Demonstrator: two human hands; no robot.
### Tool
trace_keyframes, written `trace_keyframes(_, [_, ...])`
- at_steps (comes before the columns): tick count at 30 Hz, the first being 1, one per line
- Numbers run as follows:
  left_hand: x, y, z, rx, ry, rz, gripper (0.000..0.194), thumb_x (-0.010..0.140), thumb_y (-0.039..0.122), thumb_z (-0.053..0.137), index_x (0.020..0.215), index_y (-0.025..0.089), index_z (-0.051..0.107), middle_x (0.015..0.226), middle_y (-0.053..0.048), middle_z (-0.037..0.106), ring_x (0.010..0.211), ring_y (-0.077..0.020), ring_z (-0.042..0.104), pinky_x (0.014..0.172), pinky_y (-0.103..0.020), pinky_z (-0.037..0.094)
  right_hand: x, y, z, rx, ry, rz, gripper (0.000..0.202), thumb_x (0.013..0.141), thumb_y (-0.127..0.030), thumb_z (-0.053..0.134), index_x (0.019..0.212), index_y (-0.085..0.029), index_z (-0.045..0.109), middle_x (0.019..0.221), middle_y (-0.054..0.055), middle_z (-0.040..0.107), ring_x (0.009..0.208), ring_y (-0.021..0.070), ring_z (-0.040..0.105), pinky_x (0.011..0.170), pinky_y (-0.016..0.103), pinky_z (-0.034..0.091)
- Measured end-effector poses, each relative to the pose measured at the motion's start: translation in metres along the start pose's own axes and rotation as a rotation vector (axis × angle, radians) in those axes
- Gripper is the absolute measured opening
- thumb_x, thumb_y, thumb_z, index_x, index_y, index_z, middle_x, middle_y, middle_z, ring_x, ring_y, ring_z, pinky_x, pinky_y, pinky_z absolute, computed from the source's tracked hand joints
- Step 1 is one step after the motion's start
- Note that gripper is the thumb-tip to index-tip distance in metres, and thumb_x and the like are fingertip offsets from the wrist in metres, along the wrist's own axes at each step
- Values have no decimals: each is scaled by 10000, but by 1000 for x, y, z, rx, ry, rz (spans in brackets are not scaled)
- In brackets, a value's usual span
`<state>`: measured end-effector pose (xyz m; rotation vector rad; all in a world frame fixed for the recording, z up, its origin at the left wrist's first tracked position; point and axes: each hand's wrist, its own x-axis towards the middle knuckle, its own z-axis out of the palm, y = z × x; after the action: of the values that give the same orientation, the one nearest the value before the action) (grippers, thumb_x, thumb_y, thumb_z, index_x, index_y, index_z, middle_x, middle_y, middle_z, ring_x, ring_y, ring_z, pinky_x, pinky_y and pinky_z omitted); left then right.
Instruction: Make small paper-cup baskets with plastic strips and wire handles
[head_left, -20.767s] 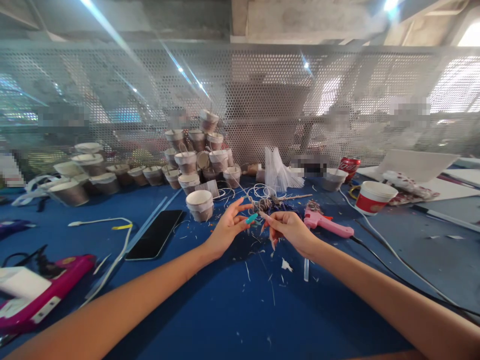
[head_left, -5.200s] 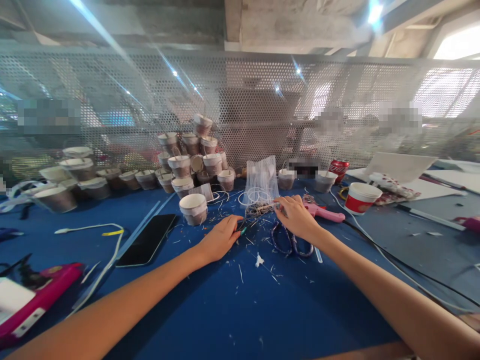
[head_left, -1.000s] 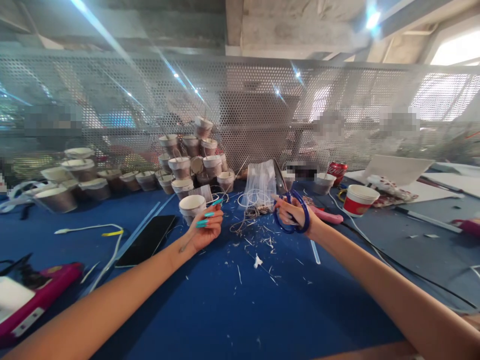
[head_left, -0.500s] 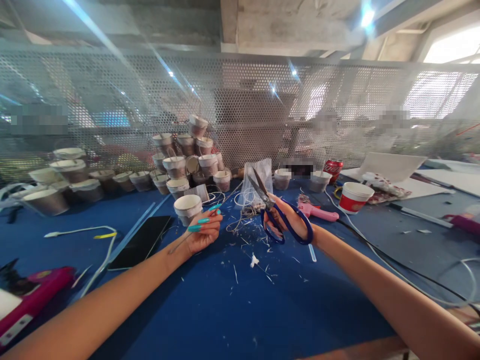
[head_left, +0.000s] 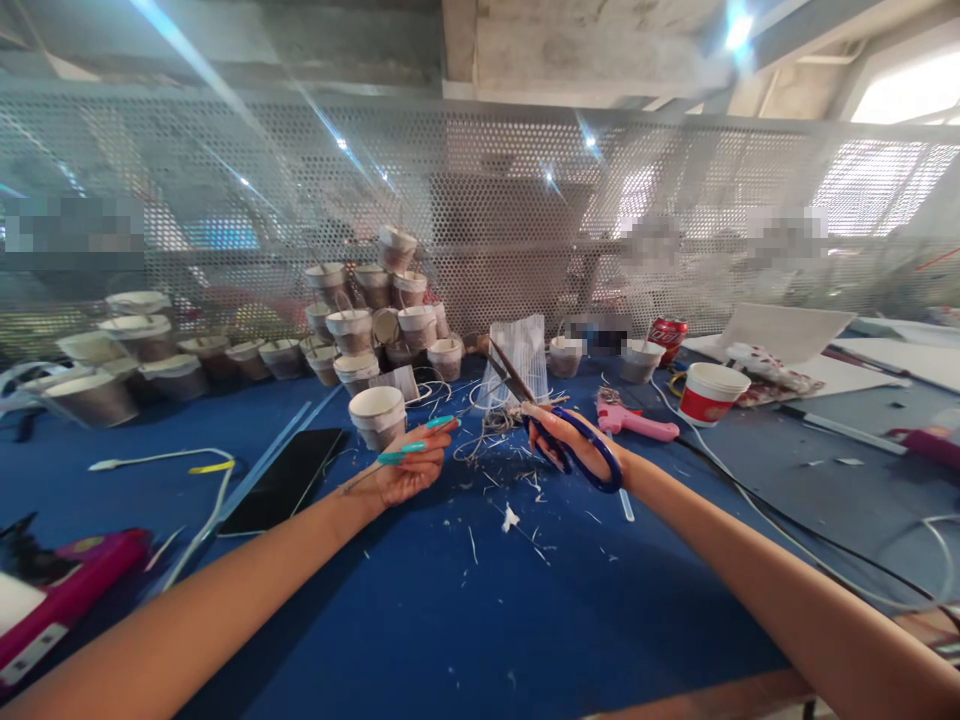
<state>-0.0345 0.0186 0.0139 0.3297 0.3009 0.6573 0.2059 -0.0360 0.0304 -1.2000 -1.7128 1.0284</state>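
My left hand (head_left: 414,464), with long turquoise nails, pinches a thin strand (head_left: 474,402) that runs up toward the right and also trails back over the wrist. Just behind this hand stands a white-rimmed cup (head_left: 377,412). My right hand (head_left: 574,440) is closed on the blue handles of a pair of scissors (head_left: 513,378). The blades point up and to the left, nearly together, close to the strand; whether they touch it I cannot tell. Behind the blades lies a clear ribbed bundle (head_left: 529,350).
Stacked small pots (head_left: 349,333) stand at the back left. A black phone (head_left: 285,482) lies beside my left forearm. To the right are a pink glue gun (head_left: 637,422) with its cable, a red-and-white cup (head_left: 710,395) and a red can (head_left: 667,340). White scraps (head_left: 510,518) litter the blue table.
The scissor blades have closed partway and swung to the left. My left hand has shifted slightly right, with the strand now lower and flatter.
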Motion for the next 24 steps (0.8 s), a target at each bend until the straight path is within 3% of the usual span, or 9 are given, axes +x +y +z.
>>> trace_keyframes(6, [3, 2, -6, 89, 37, 35, 312, 890, 62, 220, 925, 150, 517, 404, 47, 381, 227, -7, 304, 210, -46, 167, 0, -2, 0, 82, -31, 11, 459, 753, -629, 376, 672, -187, 468, 536, -41, 417, 444, 75, 376, 427, 216, 337])
trace_keyframes(12, [3, 2, -8, 94, -9, 2, 366, 895, 84, 170, 893, 123, 534, 424, 25, 405, 241, -14, 354, 198, -38, 176, 1, 2, -2, 110, -42, 49, 418, 743, -592, 434, 670, -181, 453, 533, -50, 418, 429, 59, 371, 405, 194, 328])
trace_keyframes(20, [3, 3, -12, 89, 14, 11, 389, 883, 64, 157, 987, 113, 530, 448, 28, 412, 252, -26, 370, 212, -58, 232, 0, 7, -3, -32, 24, 23, 431, 776, -575, 384, 642, -175, 474, 508, -30, 476, 399, 76, 437, 401, 221, 383])
trace_keyframes(24, [3, 3, -10, 128, -18, 16, 412, 877, 43, 143, 926, 98, 548, 447, 18, 421, 251, -26, 379, 212, -62, 239, -1, -7, -8, -279, -54, 10, 355, 698, -512, 540, 577, -186, 466, 454, -22, 507, 448, 117, 522, 473, 247, 424])
